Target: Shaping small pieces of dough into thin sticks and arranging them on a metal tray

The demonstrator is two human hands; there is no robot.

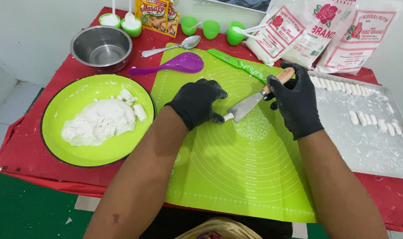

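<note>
Both hands wear black gloves over a lime green rolling mat (237, 168). My right hand (294, 99) grips the wooden handle of a metal scraper (245, 106), whose blade slants down to the left. My left hand (197, 102) is curled at the blade's tip, pinching a small white piece of dough (228, 117) against it. To the left, a round lime green plate (69, 102) holds a mound of white dough (99, 121) and a few cut bits.
A floured metal tray (365, 141) at the right carries rows of small white dough logs (338, 85). Behind the mat lie a purple rice paddle (175, 64), a spoon (175, 45), a green knife (237, 62), a steel bowl (102, 46), green cups (210, 28) and flour bags (316, 35).
</note>
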